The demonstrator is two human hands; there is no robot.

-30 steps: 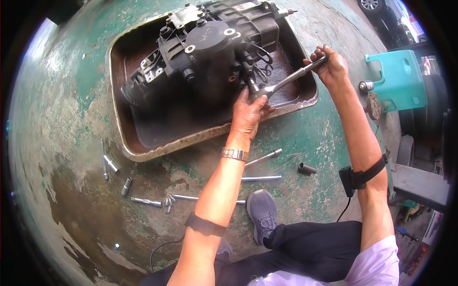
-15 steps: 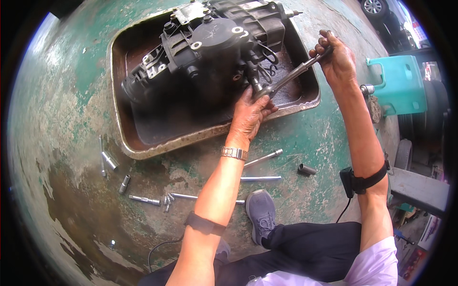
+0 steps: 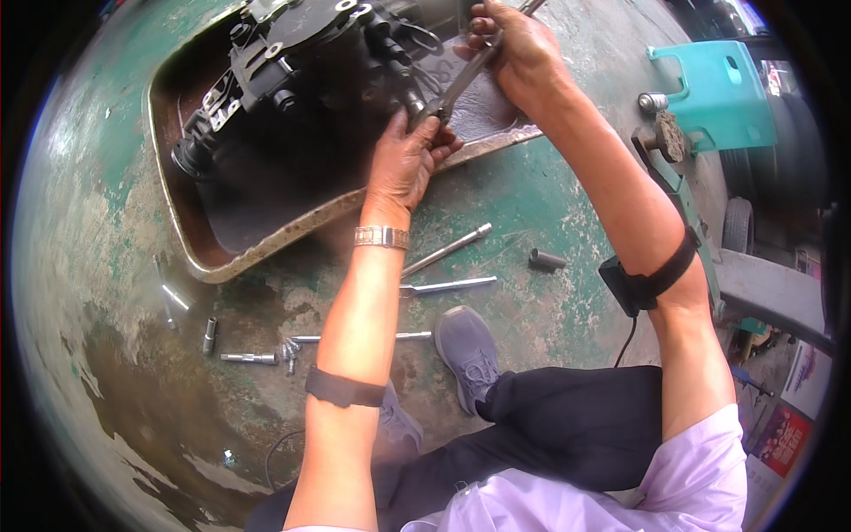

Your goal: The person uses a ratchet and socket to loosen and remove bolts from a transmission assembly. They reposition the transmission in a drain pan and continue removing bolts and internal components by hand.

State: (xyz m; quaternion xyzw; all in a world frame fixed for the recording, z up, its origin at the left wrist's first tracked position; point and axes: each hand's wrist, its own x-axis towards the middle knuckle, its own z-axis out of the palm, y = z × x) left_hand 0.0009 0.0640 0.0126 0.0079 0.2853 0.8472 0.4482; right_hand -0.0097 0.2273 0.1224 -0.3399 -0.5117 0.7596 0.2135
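A dark, greasy gearbox-like metal unit point(image 3: 310, 66) lies in a rusty metal tray point(image 3: 306, 215) on the floor. Against its near side, a ratchet wrench point(image 3: 463, 82) sits on a shaft-like extension point(image 3: 409, 89). My left hand point(image 3: 401, 164) is closed around the wrench's head, thumb on top. Further up the handle, the curled fingers of my right hand point(image 3: 525, 55) grip it, and the handle's end sticks out past them. What the extension's far end fits onto is hidden in shadow.
Steel bars point(image 3: 450, 285), sockets point(image 3: 547, 259) and a short extension point(image 3: 248, 358) lie on the green floor between tray and my shoes point(image 3: 470, 355). To the right stand a turquoise stool point(image 3: 722, 97) and a grey metal beam point(image 3: 771, 288). Tyres are behind them.
The view has shifted, so the tray and unit sit further up and left. My right hand has swung the handle leftward, away from me, and sits closer to the wrench's head. My left hand stays there.
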